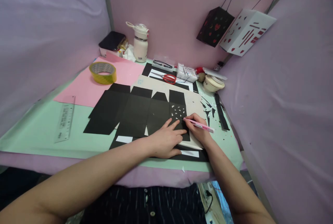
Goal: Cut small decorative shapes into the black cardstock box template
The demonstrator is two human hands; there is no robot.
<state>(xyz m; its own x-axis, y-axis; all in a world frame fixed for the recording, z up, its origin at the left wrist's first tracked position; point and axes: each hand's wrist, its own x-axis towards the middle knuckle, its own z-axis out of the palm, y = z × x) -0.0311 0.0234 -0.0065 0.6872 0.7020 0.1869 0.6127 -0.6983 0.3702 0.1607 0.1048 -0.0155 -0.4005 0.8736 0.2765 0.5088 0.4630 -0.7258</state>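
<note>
A black paper box cutout (137, 111) with flaps lies flat in front of me, its right panel pierced by several small cut-out shapes (178, 112). My left hand (168, 139) rests on this panel with its fingers spread, pressing on the paper below the holes. In my right hand (197, 126) is a slim pink craft knife (200, 125), its tip touching the panel just right of the holes. A pale board (194, 102) lies beneath the cutout, with a dark sheet (158, 158) under its near edge.
Yellow tape (103, 73) sits on pink paper (78, 86) at left, near a clear ruler (65, 119). Red-handled scissors (169, 79), markers (187, 72) and a white bottle (141, 45) stand behind. Black scraps (208, 113) lie at right. Two paper lanterns (215, 26) hang above.
</note>
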